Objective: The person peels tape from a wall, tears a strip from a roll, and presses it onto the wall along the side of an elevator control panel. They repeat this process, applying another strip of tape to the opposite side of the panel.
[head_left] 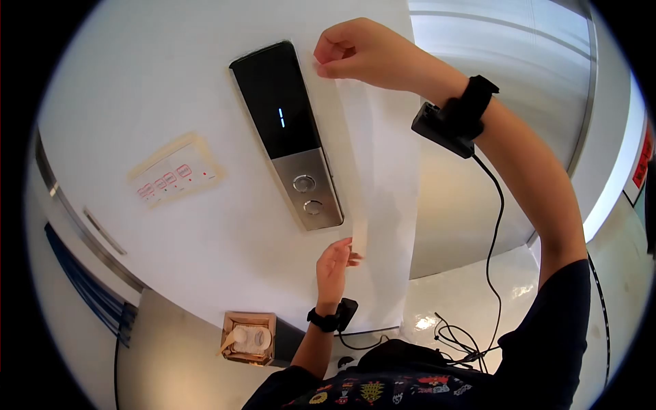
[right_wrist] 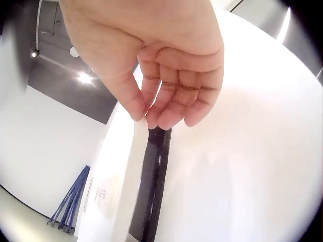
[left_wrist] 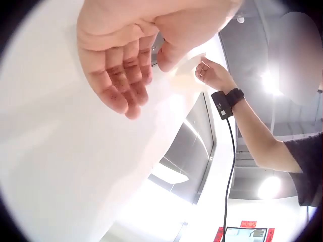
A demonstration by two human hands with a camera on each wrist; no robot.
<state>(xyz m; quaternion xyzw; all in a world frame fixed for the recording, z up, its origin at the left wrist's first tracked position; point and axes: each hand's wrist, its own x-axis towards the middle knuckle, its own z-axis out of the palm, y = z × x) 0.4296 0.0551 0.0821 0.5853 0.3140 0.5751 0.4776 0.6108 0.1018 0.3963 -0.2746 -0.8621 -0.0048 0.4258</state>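
A long pale strip of masking tape (head_left: 360, 236) runs down the white wall, right of the elevator call panel (head_left: 288, 137). At the top, beside the panel's upper end, my right hand (head_left: 359, 51) pinches the strip between thumb and fingertips. In the right wrist view the tape (right_wrist: 135, 169) hangs from those fingertips, next to the panel's dark edge (right_wrist: 151, 186). My left hand (head_left: 333, 271) is lower down, below the panel, and holds the strip's lower end at its fingertips. The left wrist view shows the left hand (left_wrist: 121, 60) with loosely bent fingers close to the wall.
Left of the panel, a printed notice (head_left: 176, 171) is stuck up with tape. An open cardboard box (head_left: 229, 321) with whitish items stands low by the wall. Black cables (head_left: 493, 239) trail from the wrist cameras. Blue poles (head_left: 89, 287) lean at the far left.
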